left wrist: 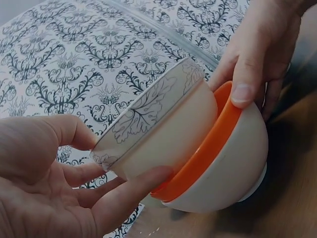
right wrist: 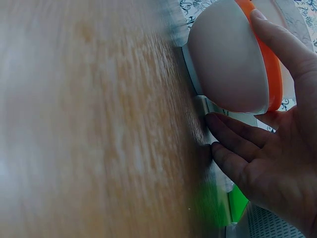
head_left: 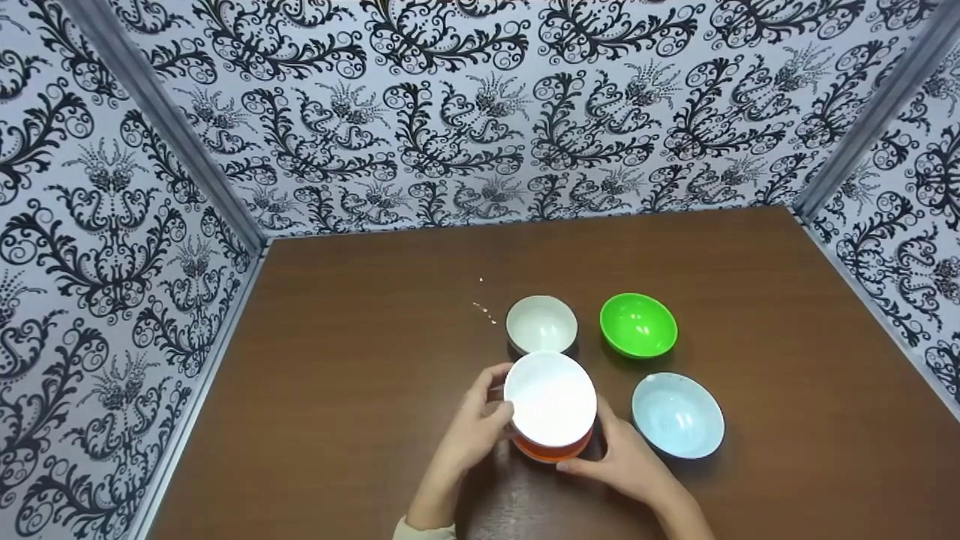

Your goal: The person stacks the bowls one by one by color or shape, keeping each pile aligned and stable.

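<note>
My left hand (head_left: 474, 426) holds a white bowl (head_left: 551, 397) by its rim, thumb and fingers pinching its left side. The left wrist view shows a leaf pattern around this bowl (left wrist: 148, 119), which is tilted and partly inside an orange-rimmed bowl (left wrist: 230, 153). My right hand (head_left: 628, 459) grips that lower bowl, its thumb on the orange rim and its other fingers along the far side. In the right wrist view the lower bowl's pale outside (right wrist: 228, 59) shows at the table surface. The white bowl hides most of its inside from above.
Right behind the held bowls stands a cream bowl (head_left: 542, 322). A green bowl (head_left: 639, 326) is to the back right, and a light blue bowl (head_left: 679, 416) sits beside my right hand. Small white specks (head_left: 484, 308) lie on the brown table (head_left: 360, 360). Patterned walls (head_left: 480, 120) enclose it.
</note>
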### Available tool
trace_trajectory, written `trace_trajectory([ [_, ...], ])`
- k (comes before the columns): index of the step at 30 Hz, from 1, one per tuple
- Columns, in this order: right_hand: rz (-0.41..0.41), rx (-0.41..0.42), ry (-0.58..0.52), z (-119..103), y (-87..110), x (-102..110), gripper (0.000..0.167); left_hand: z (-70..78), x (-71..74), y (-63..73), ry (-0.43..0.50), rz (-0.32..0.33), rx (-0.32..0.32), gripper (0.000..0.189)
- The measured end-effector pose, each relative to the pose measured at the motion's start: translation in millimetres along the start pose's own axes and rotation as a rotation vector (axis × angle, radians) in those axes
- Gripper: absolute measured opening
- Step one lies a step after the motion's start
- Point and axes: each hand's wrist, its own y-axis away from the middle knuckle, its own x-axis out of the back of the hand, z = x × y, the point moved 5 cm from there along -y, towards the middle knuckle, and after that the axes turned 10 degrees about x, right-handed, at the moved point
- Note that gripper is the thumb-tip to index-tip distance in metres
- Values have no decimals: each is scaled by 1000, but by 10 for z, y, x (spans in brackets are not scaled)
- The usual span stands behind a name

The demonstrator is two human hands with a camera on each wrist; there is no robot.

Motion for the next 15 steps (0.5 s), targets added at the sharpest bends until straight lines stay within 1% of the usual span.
trace_trajectory([
  [4,5,-3,15,2,6,2,117,34,-21,11,-109,49,-37,52],
  [9,15,0,1,2,8,0,118,76,-42,8,-249,120,-50,50],
  [15,26,5,-16,10,9,-9,118,115,-81,2,-325,153,-57,45],
])
